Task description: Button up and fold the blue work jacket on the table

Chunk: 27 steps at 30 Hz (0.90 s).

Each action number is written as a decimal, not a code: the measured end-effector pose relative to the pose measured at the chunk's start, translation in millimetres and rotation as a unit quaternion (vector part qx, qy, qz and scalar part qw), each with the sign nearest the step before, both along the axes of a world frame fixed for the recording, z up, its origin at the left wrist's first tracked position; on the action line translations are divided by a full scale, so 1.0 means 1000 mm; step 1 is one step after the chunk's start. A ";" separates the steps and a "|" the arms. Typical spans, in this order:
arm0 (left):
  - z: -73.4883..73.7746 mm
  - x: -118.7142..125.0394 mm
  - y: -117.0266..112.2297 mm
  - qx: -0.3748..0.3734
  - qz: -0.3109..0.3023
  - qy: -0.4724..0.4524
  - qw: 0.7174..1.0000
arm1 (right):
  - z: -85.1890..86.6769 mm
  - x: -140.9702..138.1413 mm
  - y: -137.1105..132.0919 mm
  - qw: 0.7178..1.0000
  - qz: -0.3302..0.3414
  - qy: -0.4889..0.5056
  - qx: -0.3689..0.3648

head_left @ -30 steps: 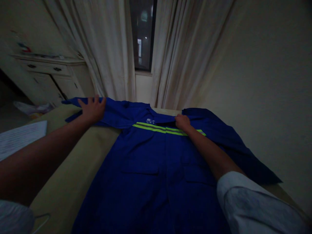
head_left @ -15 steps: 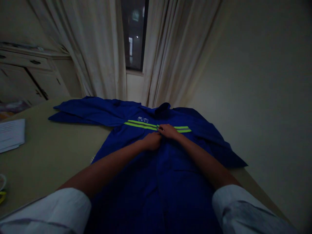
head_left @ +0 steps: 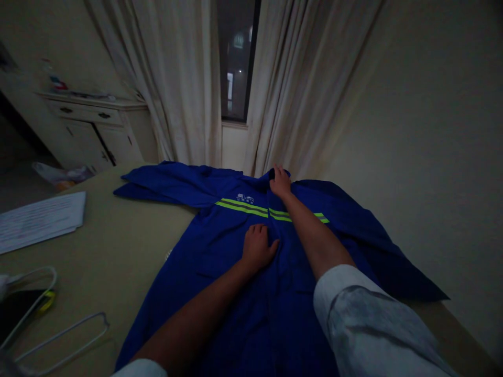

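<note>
A blue work jacket (head_left: 228,314) lies front up across the table, with its sleeves out to both sides. Yellow-green and grey reflective strips (head_left: 243,207) cross its chest, below a small white print (head_left: 245,198). My left hand (head_left: 257,246) rests flat on the jacket front just below the strip, thumb out and fingers extended, holding nothing. Up at the neck, my right hand (head_left: 280,182) touches the collar (head_left: 259,181) near its right end, with the fingers stretched and somewhat apart.
Papers (head_left: 47,220) lie on the table (head_left: 129,251) at the left. Nearer are a white cable (head_left: 53,277), a dark item with yellow (head_left: 47,302) and a wire hanger (head_left: 78,335). A cabinet (head_left: 113,131), curtains (head_left: 184,78) and the wall (head_left: 412,131) stand beyond.
Both hands were together at the chest strip, fingers pinched on the front edge. The right hand has gone up to the collar; the left has let go, dropped lower and opened. The view shifted left.
</note>
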State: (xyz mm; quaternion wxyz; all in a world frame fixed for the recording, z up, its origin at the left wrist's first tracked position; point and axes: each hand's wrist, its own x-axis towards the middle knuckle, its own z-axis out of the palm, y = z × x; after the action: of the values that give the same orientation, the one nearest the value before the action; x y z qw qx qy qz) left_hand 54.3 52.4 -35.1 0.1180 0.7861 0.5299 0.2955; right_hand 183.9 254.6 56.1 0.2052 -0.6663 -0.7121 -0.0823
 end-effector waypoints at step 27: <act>0.001 -0.034 0.042 -0.176 -0.212 -0.151 0.949 | -0.054 0.037 -0.269 0.932 0.282 0.102 -0.204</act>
State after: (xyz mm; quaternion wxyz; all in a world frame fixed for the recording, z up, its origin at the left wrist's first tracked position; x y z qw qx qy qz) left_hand 19.9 93.9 -34.2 0.3930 0.7930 0.3709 0.2813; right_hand 221.3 -14.4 2.2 0.1511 -0.4707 -0.8474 0.1939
